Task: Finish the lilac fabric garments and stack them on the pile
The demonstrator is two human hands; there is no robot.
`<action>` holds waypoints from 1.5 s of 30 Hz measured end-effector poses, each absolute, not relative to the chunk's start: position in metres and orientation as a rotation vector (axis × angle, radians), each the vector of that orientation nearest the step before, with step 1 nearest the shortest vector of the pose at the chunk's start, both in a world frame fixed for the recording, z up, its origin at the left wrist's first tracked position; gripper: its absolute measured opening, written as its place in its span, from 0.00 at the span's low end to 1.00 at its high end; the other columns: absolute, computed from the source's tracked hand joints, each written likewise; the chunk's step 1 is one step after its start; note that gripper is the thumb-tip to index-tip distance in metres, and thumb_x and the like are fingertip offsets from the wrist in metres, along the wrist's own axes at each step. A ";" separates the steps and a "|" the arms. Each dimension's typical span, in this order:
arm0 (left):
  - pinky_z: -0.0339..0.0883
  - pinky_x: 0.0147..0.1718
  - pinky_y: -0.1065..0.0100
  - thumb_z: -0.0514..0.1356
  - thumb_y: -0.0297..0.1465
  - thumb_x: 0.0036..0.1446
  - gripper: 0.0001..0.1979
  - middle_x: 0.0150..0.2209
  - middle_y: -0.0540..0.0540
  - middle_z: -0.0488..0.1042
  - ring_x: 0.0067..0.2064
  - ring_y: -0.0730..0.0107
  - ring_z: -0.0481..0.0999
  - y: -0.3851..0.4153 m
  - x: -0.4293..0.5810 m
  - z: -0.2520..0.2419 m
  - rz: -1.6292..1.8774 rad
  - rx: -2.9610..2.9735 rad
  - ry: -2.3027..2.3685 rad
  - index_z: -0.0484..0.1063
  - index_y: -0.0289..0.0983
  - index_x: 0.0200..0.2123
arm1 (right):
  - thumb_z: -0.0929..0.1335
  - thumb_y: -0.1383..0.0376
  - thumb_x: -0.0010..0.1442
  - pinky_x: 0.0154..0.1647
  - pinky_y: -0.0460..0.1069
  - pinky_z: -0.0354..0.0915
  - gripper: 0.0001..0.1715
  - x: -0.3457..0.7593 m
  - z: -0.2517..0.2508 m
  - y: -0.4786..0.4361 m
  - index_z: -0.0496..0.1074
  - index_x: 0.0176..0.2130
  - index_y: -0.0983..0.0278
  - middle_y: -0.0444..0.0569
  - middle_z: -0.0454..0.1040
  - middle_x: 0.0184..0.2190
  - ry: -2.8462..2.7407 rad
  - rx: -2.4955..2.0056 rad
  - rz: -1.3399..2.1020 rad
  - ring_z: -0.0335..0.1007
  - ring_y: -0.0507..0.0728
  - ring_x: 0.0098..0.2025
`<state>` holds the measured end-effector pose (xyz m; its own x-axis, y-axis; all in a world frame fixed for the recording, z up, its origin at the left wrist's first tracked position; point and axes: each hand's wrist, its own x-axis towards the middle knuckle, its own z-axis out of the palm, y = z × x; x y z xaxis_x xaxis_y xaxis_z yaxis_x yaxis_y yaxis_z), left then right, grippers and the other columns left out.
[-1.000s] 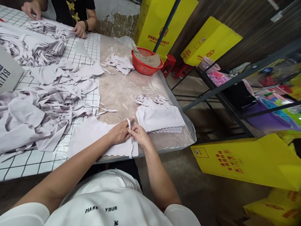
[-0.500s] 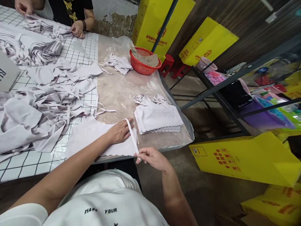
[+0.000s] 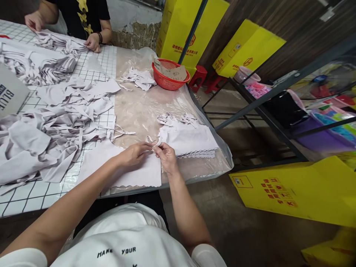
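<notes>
**Both hands pinch a thin white strap at the near edge of the table**

The left hand (image 3: 135, 154) and the right hand (image 3: 167, 157) meet fingertip to fingertip. Each grip is closed tight, thumb against forefinger, on a narrow white strap (image 3: 150, 139). The strap curls up in a small loop just beyond the fingers. The remaining fingers of both hands are loosely curled, with the knuckles turned upward.

The left forearm comes in on a long diagonal from the lower left. The right forearm rises more steeply from below. Both are bare below short white sleeves.

The hands hover over a flat white fabric piece (image 3: 139, 174) with a scalloped lower hem. It lies on the table (image 3: 41, 193) at its near edge, partly on a clear plastic sheet (image 3: 144, 107). The left wrist looks to be resting on this piece.

Just beside the right hand sits a neat stack of folded white pieces (image 3: 191, 139), with its straps bunched at the far side. To the left, a loose heap of grey-white fabric (image 3: 50, 129) spreads across the checked table cover (image 3: 94, 61).

Farther back stands a red mesh basket (image 3: 169, 79) holding a cardboard tag (image 3: 174, 71). At the far end, another person's hand (image 3: 93, 42) presses on more fabric. A yellow box (image 3: 292, 189) stands on the floor to the right.
</notes>
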<state>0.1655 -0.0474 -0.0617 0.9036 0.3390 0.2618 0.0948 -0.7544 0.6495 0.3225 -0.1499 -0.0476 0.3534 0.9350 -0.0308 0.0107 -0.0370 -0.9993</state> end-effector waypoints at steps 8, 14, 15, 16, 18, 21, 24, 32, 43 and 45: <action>0.60 0.40 0.59 0.61 0.31 0.57 0.06 0.35 0.43 0.74 0.41 0.57 0.69 -0.069 0.140 -0.053 0.338 2.418 0.827 0.75 0.36 0.38 | 0.69 0.54 0.59 0.35 0.47 0.65 0.14 0.320 -0.083 -0.145 0.75 0.35 0.63 0.47 0.74 0.32 -1.149 -1.378 0.859 0.69 0.53 0.34; 0.56 0.42 0.59 0.62 0.29 0.56 0.02 0.30 0.47 0.73 0.39 0.61 0.69 -0.068 0.141 -0.061 0.348 2.239 0.847 0.75 0.37 0.33 | 0.67 0.59 0.64 0.32 0.47 0.62 0.12 0.319 -0.077 -0.148 0.76 0.34 0.62 0.47 0.74 0.32 -1.445 -1.470 0.763 0.67 0.52 0.32; 0.56 0.42 0.59 0.61 0.29 0.56 0.03 0.30 0.47 0.73 0.39 0.62 0.69 -0.068 0.141 -0.063 0.359 2.224 0.838 0.75 0.37 0.32 | 0.67 0.59 0.64 0.32 0.47 0.62 0.11 0.318 -0.077 -0.148 0.76 0.34 0.62 0.47 0.73 0.32 -1.482 -1.473 0.748 0.66 0.52 0.32; 0.56 0.43 0.59 0.61 0.29 0.57 0.04 0.29 0.48 0.73 0.38 0.62 0.68 -0.067 0.140 -0.064 0.371 2.213 0.831 0.76 0.37 0.32 | 0.67 0.60 0.65 0.32 0.47 0.62 0.11 0.318 -0.077 -0.148 0.76 0.34 0.62 0.47 0.72 0.31 -1.516 -1.471 0.734 0.66 0.53 0.32; 0.55 0.43 0.59 0.61 0.30 0.57 0.05 0.29 0.48 0.73 0.39 0.62 0.68 -0.067 0.140 -0.067 0.393 2.203 0.820 0.77 0.38 0.32 | 0.67 0.61 0.65 0.33 0.47 0.62 0.10 0.319 -0.078 -0.147 0.75 0.34 0.62 0.47 0.71 0.31 -1.573 -1.469 0.713 0.66 0.53 0.34; 0.54 0.42 0.59 0.61 0.30 0.58 0.05 0.29 0.48 0.73 0.39 0.62 0.68 -0.067 0.140 -0.070 0.402 2.188 0.811 0.78 0.38 0.32 | 0.66 0.63 0.65 0.34 0.48 0.63 0.09 0.320 -0.078 -0.147 0.75 0.34 0.62 0.48 0.70 0.32 -1.622 -1.471 0.696 0.66 0.55 0.36; 0.55 0.42 0.60 0.62 0.30 0.58 0.05 0.29 0.48 0.73 0.38 0.63 0.68 -0.067 0.140 -0.071 0.417 2.172 0.808 0.78 0.38 0.32 | 0.66 0.63 0.66 0.35 0.48 0.64 0.09 0.321 -0.077 -0.148 0.75 0.35 0.62 0.49 0.70 0.33 -1.654 -1.467 0.705 0.66 0.55 0.38; 0.55 0.42 0.59 0.63 0.30 0.57 0.04 0.29 0.48 0.73 0.38 0.62 0.69 -0.066 0.140 -0.072 0.431 2.146 0.799 0.78 0.38 0.31 | 0.66 0.64 0.65 0.35 0.48 0.64 0.08 0.322 -0.075 -0.148 0.74 0.35 0.61 0.48 0.70 0.33 -1.686 -1.472 0.712 0.66 0.55 0.38; 0.54 0.41 0.60 0.63 0.31 0.57 0.05 0.28 0.48 0.72 0.38 0.62 0.68 -0.066 0.142 -0.070 0.401 2.162 0.839 0.76 0.38 0.30 | 0.66 0.63 0.66 0.35 0.48 0.63 0.09 0.322 -0.074 -0.149 0.72 0.33 0.61 0.47 0.68 0.31 -1.679 -1.467 0.679 0.65 0.55 0.36; 0.54 0.41 0.60 0.63 0.31 0.58 0.05 0.28 0.48 0.72 0.38 0.62 0.68 -0.067 0.142 -0.071 0.402 2.164 0.839 0.76 0.38 0.29 | 0.66 0.63 0.66 0.36 0.48 0.63 0.10 0.322 -0.073 -0.149 0.71 0.33 0.61 0.46 0.68 0.30 -1.691 -1.469 0.676 0.66 0.55 0.36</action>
<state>0.1415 -0.0665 -0.0706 0.7336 0.6794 0.0160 0.4378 -0.4904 0.7535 0.3219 -0.1491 -0.0734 -0.0268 0.9770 0.2117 0.5616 0.1899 -0.8053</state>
